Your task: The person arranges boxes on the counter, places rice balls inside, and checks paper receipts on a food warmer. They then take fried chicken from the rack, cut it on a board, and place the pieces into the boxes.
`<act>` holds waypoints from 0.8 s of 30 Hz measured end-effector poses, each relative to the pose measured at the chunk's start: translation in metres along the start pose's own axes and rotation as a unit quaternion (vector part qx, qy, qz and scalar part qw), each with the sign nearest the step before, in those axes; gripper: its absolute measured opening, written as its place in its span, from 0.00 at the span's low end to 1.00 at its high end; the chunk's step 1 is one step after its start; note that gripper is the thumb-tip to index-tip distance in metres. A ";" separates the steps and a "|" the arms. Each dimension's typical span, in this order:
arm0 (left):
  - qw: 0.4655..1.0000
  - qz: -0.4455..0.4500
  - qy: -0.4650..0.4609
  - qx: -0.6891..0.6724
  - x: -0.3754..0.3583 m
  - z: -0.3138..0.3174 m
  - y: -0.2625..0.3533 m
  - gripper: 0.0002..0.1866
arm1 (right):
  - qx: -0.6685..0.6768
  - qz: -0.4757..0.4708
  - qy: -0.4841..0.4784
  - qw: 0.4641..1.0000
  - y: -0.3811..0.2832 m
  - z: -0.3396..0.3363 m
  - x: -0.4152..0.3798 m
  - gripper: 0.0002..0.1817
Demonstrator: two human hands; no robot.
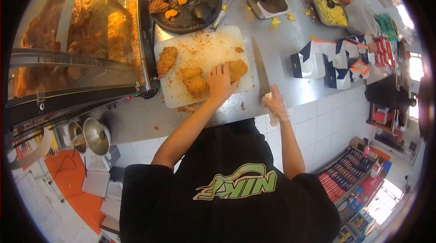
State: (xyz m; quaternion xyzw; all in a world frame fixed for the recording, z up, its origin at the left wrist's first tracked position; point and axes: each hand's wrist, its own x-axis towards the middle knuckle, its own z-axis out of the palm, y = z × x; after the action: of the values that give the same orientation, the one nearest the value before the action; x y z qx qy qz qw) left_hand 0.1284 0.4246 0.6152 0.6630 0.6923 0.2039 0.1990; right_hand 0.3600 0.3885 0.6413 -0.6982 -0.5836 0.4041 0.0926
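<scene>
The breaded, fried piece lies at the right side of the white cutting board, under the fingers of the left hand; the hold looks meant to steady it, since a rounded piece on a crumb-strewn surface could roll or slip. That hand comes over the board's near edge, palm down, its fingers a little apart across the near-left part of the piece; I cannot tell whether thumb and fingers squeeze it or merely rest there. Off the board's right side, the right hand, in what looks like a loose clear glove, is closed around the handle of the long knife. The blade points away from the body along the steel counter, beside the board and apart from the food, probably so the edge stays clear of the bare fingers. On the board, 2 more fried pieces sit to the left, 1 near the left hand and 1 by the far-left edge. Beyond is a round black pan with 5 small nuggets and a darker fried piece, seemingly set within easy reach. Farther out stand a steel container, folded boxes to the right, and a lit display cabinet to the left.
</scene>
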 end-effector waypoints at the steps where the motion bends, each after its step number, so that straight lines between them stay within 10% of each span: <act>1: 0.996 0.008 0.066 -0.056 -0.011 -0.001 0.002 0.34 | 0.124 0.013 -0.021 0.992 -0.007 -0.012 -0.005 0.20; 6: 0.935 0.019 0.256 -0.244 0.041 -0.057 0.010 0.19 | 0.017 0.026 -0.104 0.994 -0.099 -0.031 -0.030 0.16; 11: 0.950 0.233 -0.048 -0.203 0.101 -0.025 -0.003 0.11 | -0.131 -0.083 -0.191 0.969 -0.102 0.025 -0.009 0.10; 20: 0.981 0.143 -0.039 -0.126 0.109 -0.006 -0.035 0.19 | -0.127 -0.239 -0.011 0.963 -0.087 0.070 0.010 0.12; 24: 0.981 0.156 -0.058 -0.100 0.116 -0.024 -0.002 0.19 | -0.217 -0.144 -0.110 0.959 -0.095 0.037 0.006 0.13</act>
State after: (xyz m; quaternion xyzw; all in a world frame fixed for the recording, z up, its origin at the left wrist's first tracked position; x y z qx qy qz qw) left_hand 0.1085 0.5401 0.6334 0.7502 0.5440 0.2616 0.2697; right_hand 0.2647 0.4098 0.6714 -0.5614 -0.7583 0.3241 -0.0690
